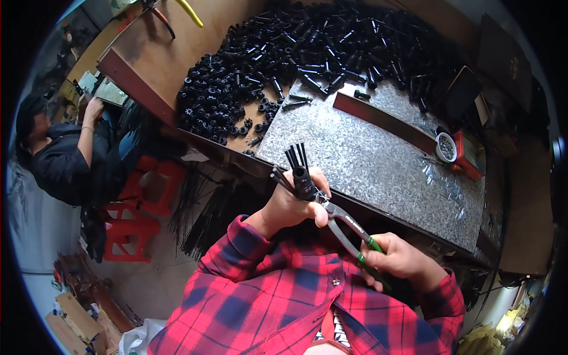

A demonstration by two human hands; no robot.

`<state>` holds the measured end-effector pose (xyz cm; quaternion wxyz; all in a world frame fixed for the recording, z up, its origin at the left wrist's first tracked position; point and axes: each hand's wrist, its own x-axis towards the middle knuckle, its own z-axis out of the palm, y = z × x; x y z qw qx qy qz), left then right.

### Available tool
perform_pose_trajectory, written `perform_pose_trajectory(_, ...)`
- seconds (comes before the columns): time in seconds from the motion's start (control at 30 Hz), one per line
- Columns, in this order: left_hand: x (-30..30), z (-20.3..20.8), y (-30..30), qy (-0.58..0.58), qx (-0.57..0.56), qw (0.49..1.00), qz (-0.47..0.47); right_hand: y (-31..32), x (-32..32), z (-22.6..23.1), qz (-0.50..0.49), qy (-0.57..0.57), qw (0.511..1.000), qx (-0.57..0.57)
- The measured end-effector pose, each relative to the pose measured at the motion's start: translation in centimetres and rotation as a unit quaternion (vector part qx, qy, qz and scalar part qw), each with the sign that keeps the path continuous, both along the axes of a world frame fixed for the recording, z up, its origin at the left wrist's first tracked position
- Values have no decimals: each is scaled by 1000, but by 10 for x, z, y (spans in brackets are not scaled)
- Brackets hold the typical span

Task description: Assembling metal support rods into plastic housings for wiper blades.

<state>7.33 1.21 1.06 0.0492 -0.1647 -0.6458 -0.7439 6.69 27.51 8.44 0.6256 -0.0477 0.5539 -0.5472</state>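
Observation:
My left hand [281,207] is closed round a black ribbed tubular part [303,183] in front of my chest. Several thin black rods [297,155] stick up around its upper end. My right hand [396,255] is wrapped round the green handles of a pair of metal pincers [349,222]. The jaws of the pincers meet the black part beside my left thumb, with small bits of metal showing there. Whether the jaws bite on wire or on the part itself, I cannot tell.
Beyond my hands stands a speckled stone slab [378,160] with a wooden strip [384,123], a white cup of small metal pieces [445,147] and scattered clear slivers. Black parts [331,47] are heaped behind. A seated person [65,148] works at left, near red stools [127,236].

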Motion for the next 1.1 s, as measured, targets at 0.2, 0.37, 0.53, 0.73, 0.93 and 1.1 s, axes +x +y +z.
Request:
perform_pose_trajectory(0.2, 0, -3, 0, -12, -46, 996, 70, -10, 11, -5, -2, 715, 698, 32)
perform_pose_trajectory(0.37, 3, -1, -3, -69, 54, 996, 0, 3, 0, -18, 63, 683, 728, 1)
perform_pose_trajectory(0.53, 0, 9, 3, -20, -12, 999, -38, 10, -2, -27, 22, -5, 998, -61)
perform_pose_trajectory(0.73, 1, 11, 5, -38, -32, 997, 59, -6, -7, -16, 29, 704, 706, 67)
perform_pose_trajectory(0.93, 1, 12, 1, -128, 57, 990, -29, 5, -14, 0, 73, 202, 977, 12)
perform_pose_trajectory(1.1, -4, 14, 12, -29, -51, 996, 63, 5, -30, 25, 154, 297, 942, 32)
